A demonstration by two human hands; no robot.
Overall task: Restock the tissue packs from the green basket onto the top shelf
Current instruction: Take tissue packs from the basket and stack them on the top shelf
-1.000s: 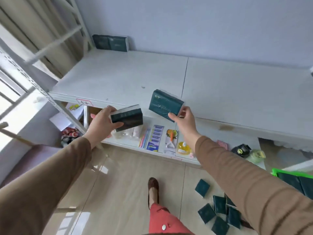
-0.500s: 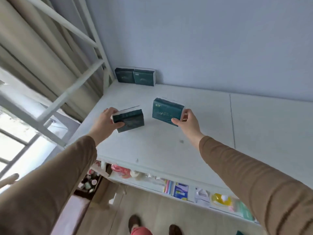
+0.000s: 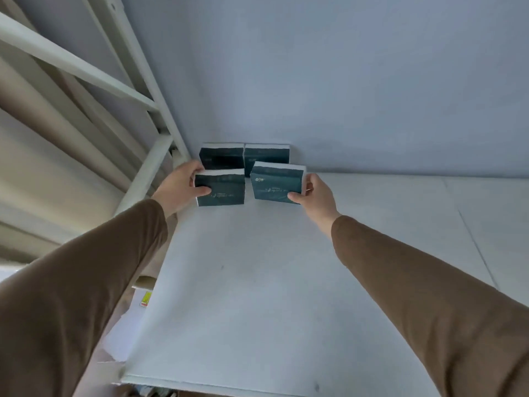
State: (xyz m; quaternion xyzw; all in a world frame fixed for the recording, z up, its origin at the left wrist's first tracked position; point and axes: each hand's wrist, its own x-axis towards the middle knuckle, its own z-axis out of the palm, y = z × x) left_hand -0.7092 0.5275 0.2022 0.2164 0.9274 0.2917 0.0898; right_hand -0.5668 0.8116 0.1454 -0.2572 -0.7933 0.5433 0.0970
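Note:
Two dark green tissue packs point(image 3: 221, 156) point(image 3: 267, 155) stand side by side against the wall at the back left corner of the white top shelf point(image 3: 257, 282). My left hand point(image 3: 183, 187) grips a third tissue pack point(image 3: 221, 188) just in front of the left one. My right hand point(image 3: 315, 194) grips a fourth tissue pack point(image 3: 276, 182) in front of the right one, slightly tilted. Whether the held packs touch the shelf I cannot tell. The green basket is out of view.
A white metal shelf frame point(image 3: 148, 116) with slanted bars rises at the left, beige curtains point(image 3: 43, 144) behind it. The pale wall point(image 3: 343, 81) closes the back. The shelf's front edge point(image 3: 229, 382) is near the bottom, with items from a lower level peeking out at bottom left.
Both hands have carried their packs up and back across the shelf to the rear left corner, right in front of the two standing packs. The view has tilted upward, losing the floor and lower shelf.

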